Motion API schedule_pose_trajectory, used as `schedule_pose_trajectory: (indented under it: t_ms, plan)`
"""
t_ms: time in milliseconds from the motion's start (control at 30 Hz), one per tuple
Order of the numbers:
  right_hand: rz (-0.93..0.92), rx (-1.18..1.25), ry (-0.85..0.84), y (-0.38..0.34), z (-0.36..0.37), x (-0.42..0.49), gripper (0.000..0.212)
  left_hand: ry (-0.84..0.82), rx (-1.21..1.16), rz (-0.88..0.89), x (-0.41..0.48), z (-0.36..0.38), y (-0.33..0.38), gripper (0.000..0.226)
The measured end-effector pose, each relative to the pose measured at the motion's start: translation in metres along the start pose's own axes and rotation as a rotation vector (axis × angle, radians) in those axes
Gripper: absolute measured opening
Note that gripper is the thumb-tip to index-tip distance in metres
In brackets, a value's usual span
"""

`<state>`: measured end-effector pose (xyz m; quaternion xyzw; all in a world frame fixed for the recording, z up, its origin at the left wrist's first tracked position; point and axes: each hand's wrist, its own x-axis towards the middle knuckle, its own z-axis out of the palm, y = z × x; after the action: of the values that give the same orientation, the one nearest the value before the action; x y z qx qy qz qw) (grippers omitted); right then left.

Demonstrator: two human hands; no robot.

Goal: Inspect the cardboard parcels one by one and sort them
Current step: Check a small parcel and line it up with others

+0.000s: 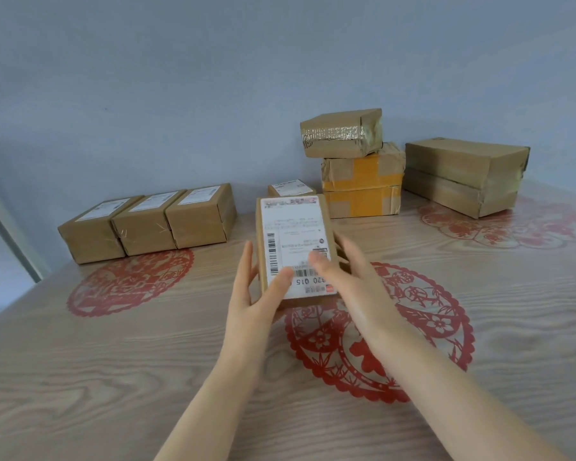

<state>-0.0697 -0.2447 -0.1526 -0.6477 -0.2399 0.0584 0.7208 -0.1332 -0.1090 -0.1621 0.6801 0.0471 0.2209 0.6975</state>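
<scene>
Near centre, a small parcel [293, 241] is held above the table [113, 377], clamped between left hand [256, 294] and right hand [353, 277], thumbs on its white label [293, 224]. Step judged: inspection. Next: placement with a matching group. Legible: "20 015", barcodes; the rest is blurred. Far left, three labelled parcels [147, 224] are lined up; far right, taped boxes [363, 181] are stacked.

The held parcel [263, 261] is brown cardboard, its white label [293, 227] printed with black barcodes and a small red mark at one corner. The table [113, 361] is pale wood grain with round red cut-paper motifs [379, 334] of flowers, and the wall [213, 78] is plain pale blue-grey. The three parcels [147, 224] are brown with white labels, the taped parcel [363, 184] brown crossed with yellow-orange bands, the top parcel [341, 133] brown under glossy printed tape, the big parcel [463, 174] plain brown.
</scene>
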Motion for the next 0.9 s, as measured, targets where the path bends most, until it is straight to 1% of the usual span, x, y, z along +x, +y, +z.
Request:
schedule_pose_trajectory:
  t_ms: [67, 167, 233, 300, 400, 500, 533, 633, 733, 800, 900]
  plan:
    - [-0.037, -0.038, -0.018, 0.004, 0.004, -0.001, 0.041, 0.011, -0.021, 0.009, 0.001, -0.002, 0.001, 0.091]
    - [-0.070, -0.023, 0.034, 0.004, 0.002, 0.001, 0.046, -0.036, 0.004, 0.012, 0.000, 0.001, 0.003, 0.095]
    - [-0.065, -0.035, 0.051, 0.004, 0.001, 0.001, 0.048, -0.031, 0.013, 0.002, 0.001, 0.002, 0.001, 0.098]
    - [-0.075, -0.041, 0.004, 0.002, 0.002, -0.001, 0.042, 0.009, -0.031, -0.026, 0.004, -0.001, 0.002, 0.095]
    - [-0.085, -0.049, -0.026, 0.000, 0.005, -0.003, 0.047, 0.043, -0.064, -0.060, 0.007, -0.006, 0.003, 0.087]
    - [-0.112, -0.061, 0.044, 0.001, 0.005, -0.001, 0.074, 0.035, -0.053, -0.080, 0.007, -0.006, 0.003, 0.092]
    - [-0.112, -0.059, 0.065, 0.001, 0.005, 0.000, 0.077, 0.032, -0.038, -0.073, 0.007, -0.006, 0.002, 0.093]
    - [-0.111, -0.067, 0.050, 0.002, 0.004, 0.000, 0.075, 0.040, -0.018, -0.041, 0.007, -0.006, 0.003, 0.088]
    - [-0.108, -0.116, 0.021, 0.004, 0.006, -0.001, 0.066, 0.063, -0.059, -0.007, 0.007, -0.008, 0.007, 0.073]
    - [-0.111, -0.100, 0.062, 0.006, 0.006, -0.001, 0.056, 0.059, -0.023, 0.009, 0.007, -0.009, 0.009, 0.076]
    - [-0.102, -0.030, 0.131, 0.005, 0.004, 0.000, 0.049, 0.030, 0.071, 0.034, 0.007, -0.011, 0.007, 0.092]
